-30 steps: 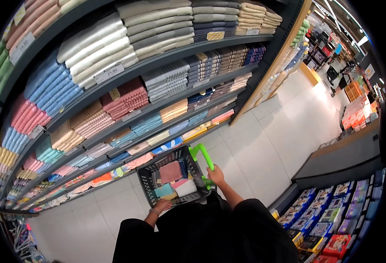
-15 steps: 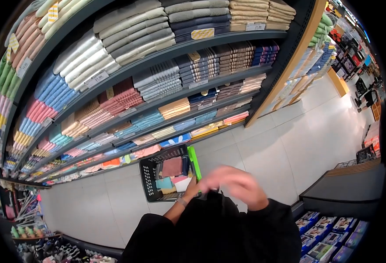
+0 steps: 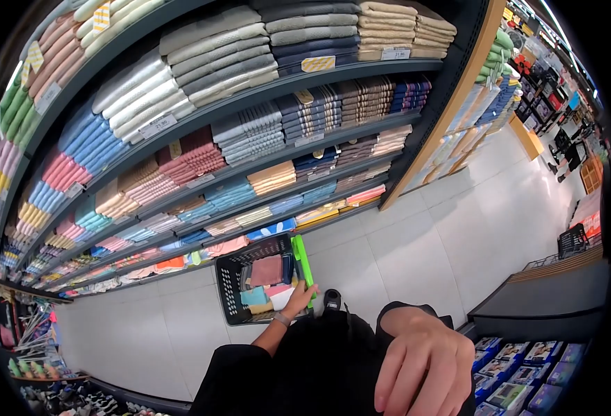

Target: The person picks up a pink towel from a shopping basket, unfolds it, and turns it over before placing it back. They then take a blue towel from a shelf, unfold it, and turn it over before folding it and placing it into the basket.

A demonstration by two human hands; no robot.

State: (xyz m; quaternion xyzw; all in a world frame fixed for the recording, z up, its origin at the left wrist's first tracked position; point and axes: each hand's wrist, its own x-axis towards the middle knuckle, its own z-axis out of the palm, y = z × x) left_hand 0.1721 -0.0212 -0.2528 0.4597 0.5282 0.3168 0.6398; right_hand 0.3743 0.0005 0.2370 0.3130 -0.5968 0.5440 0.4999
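My left hand [image 3: 298, 300] is closed on the green handle [image 3: 301, 267] of a dark shopping basket [image 3: 228, 295], with a band around that wrist. Inside the basket lie several folded towels, among them a dusty pink one [image 3: 267, 270], a turquoise one [image 3: 254, 296] and a white one [image 3: 282, 299]. My right hand [image 3: 425, 357] is close to the camera at the lower right, back of the hand up. Its fingers hang down, loosely apart, and I see nothing held in it.
Shelves of folded towels [image 3: 246, 128] run along the left and far side, with price tags on their edges. A wooden end panel [image 3: 451, 104] closes the shelf. Blue boxed goods [image 3: 520, 374] stand at lower right. Grey floor tiles [image 3: 416, 243] lie between; a person's legs [image 3: 570, 156] show far right.
My right hand has moved from near the basket handle down and right, closer to the camera. My left hand stays on the handle. The view has shifted slightly.
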